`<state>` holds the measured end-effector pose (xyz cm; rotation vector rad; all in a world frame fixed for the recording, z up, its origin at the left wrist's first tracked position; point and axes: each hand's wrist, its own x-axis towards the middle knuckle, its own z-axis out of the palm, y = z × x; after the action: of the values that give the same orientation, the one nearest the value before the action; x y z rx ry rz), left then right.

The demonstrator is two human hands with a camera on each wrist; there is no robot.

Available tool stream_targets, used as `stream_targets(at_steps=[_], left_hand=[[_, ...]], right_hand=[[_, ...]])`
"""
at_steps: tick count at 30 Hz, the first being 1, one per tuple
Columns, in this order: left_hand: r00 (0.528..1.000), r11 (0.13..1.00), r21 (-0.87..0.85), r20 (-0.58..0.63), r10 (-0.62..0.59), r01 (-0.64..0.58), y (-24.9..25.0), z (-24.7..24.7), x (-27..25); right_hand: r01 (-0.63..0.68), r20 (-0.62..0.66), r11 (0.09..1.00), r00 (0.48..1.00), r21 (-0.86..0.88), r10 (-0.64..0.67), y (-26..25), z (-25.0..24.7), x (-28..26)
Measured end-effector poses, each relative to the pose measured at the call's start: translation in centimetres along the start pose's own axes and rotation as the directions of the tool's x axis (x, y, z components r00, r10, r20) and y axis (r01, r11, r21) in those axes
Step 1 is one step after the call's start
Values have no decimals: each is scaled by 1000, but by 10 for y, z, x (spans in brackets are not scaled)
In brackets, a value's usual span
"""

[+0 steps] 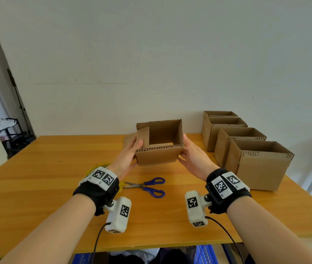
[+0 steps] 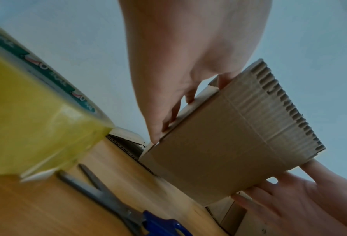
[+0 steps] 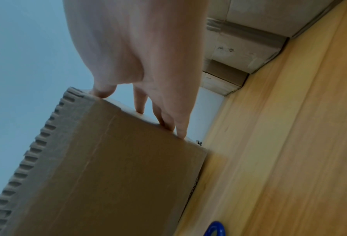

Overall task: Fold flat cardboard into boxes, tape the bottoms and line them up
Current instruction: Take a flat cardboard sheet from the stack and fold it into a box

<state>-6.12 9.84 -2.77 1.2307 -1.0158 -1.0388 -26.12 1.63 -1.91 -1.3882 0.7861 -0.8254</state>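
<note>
Cardboard box [image 1: 159, 156] held between left hand [image 1: 127, 159] and right hand [image 1: 195, 159], four boxes [image 1: 259, 164] alongside, scissors [image 1: 143, 186], possibly tape roll [image 1: 93, 170]

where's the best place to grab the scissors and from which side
By the blue loop handles, from above on the right. The scissors lie flat on the table, slightly open, blades pointing left; the loops sit nearest the right hand, now holding the box.

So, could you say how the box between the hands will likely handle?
Probably light: the left hand and right hand hold the box by its side walls alone. Likely to skew if squeezed: one flap hangs inward, no tape visible. The corrugated walls look stiff.
</note>
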Motion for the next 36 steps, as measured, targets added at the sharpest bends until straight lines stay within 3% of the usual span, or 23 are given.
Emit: stream_targets(at_steps=[7,29,36], left_hand=[[1000,1000,-17,-18,-26,26,-4,-2,2],[998,999,8,-41,-43,43,-3,-6,0],[996,995,100,-92,-10,19,5,-7,-1]], right_hand=[[5,7,987,1000,161,-6,6,-2,2],[2,78,988,997,153,-14,11,-6,4],[-27,78,986,997,164,15,7,-5,3]])
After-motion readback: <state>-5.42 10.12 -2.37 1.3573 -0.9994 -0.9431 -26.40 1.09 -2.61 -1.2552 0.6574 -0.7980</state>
